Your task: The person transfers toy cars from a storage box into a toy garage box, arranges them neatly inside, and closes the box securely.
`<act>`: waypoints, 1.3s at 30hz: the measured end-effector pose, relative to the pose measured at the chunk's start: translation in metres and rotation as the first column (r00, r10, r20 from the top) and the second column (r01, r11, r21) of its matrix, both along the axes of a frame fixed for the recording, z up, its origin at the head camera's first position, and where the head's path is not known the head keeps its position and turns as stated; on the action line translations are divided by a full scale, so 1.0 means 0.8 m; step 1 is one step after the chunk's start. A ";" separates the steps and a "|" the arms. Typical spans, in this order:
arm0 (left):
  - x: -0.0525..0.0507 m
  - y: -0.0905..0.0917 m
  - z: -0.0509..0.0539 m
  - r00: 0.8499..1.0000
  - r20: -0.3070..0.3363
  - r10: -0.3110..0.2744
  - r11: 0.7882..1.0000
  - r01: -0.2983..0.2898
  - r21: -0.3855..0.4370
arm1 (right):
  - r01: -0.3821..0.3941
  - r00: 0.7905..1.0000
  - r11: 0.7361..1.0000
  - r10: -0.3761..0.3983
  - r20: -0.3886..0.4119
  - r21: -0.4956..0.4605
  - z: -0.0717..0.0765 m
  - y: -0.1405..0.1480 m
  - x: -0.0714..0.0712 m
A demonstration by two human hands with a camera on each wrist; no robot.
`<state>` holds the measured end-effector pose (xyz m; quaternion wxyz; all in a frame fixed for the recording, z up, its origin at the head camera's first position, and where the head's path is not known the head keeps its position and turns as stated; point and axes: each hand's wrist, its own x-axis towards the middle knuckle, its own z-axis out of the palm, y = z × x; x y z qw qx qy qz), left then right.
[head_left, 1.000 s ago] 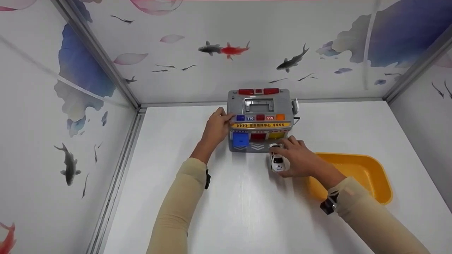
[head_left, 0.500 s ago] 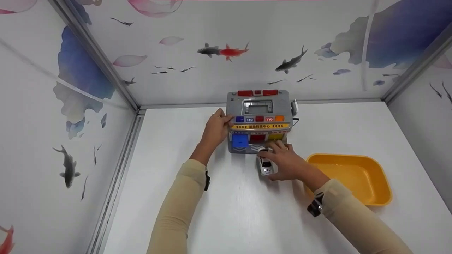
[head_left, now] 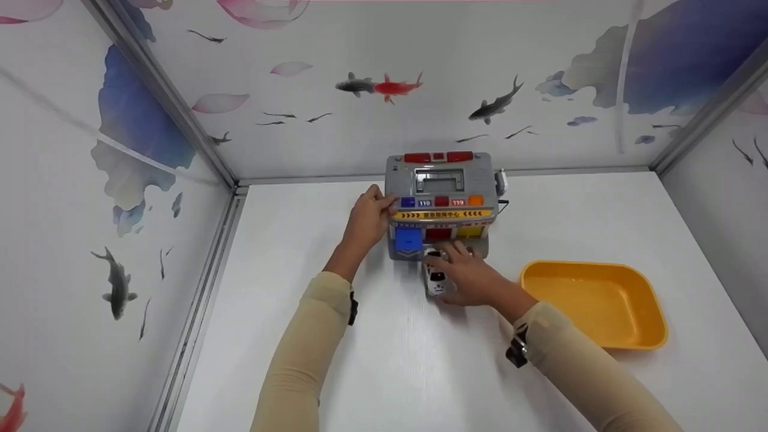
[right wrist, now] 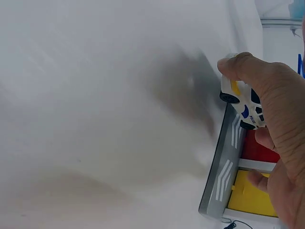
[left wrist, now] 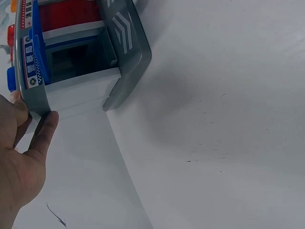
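Observation:
A grey toy garage (head_left: 441,180) with red lights on its roof stands against the back wall. Its blue door (head_left: 408,239) is swung up, and in the left wrist view the dark bay (left wrist: 78,57) behind it shows. The red door (right wrist: 257,145) and yellow door (right wrist: 252,193) are down. My left hand (head_left: 366,219) grips the garage's left edge between thumb and fingers. At the front ramp, my right hand (head_left: 471,276) holds a white toy police car (head_left: 436,276) by its sides, nose toward me. In the right wrist view the car (right wrist: 243,102) is partly hidden by the hand.
A yellow plastic tray (head_left: 600,306) sits on the white table (head_left: 384,372) to the right. Patterned panels (head_left: 288,138) wall the table at the back and sides. A white handset-like part (head_left: 501,182) hangs on the garage's right side.
The right hand has carried the toy police car leftward along the ramp's front, from before the yellow door to nearer the blue one. My left hand stays put on the garage.

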<state>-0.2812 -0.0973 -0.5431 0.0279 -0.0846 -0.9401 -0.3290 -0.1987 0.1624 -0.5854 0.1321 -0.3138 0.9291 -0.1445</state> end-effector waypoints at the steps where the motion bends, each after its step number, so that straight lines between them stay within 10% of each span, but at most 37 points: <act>1: 0.000 0.000 0.000 1.000 -0.004 -0.004 1.000 0.004 -0.003 | -0.003 1.000 1.000 0.003 -0.007 0.004 -0.001 -0.003 0.000; 39: 0.002 0.000 -0.001 1.000 -0.001 0.000 1.000 0.000 -0.020 | 0.049 0.993 0.994 -0.038 -0.115 0.094 -0.036 -0.068 -0.014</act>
